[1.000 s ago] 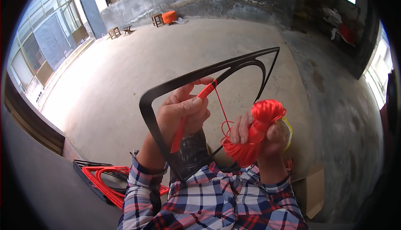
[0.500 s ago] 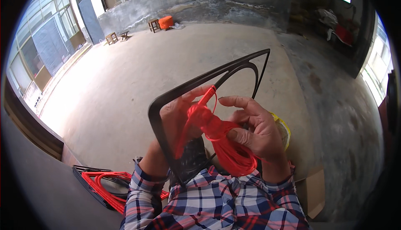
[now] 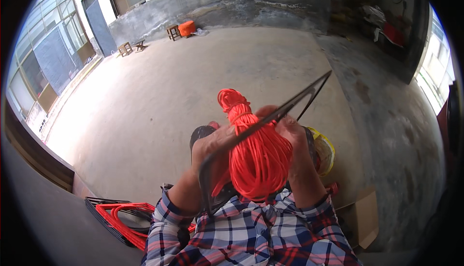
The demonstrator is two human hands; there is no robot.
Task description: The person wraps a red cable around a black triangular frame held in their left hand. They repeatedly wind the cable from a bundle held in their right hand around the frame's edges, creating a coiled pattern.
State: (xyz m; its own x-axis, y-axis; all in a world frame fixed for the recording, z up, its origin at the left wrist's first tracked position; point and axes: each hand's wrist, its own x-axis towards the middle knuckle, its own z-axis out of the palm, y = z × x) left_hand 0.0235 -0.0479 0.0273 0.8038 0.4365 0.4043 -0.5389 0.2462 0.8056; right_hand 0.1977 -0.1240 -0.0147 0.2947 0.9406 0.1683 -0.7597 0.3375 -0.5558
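A hank of bright red cord, bound near its narrow upper end, hangs before my chest. A thin black frame with a pointed corner slants across it, its bar crossing over the cord. My left hand is closed at the left of the hank, behind the frame's bar; its fingertips are hidden by the cord. On the other side my right hand is closed against the hank, next to the bar. Both hands are somewhat blurred.
Red and black frames lie stacked at my lower left. To the right are a yellow-rimmed container and an open cardboard box. Small wooden stools and an orange seat stand by the far wall.
The cord hank has swung from hanging downward at the right to standing with its bound end up, in front of my hands. The frame has tilted edge-on, and my right hand has closed in.
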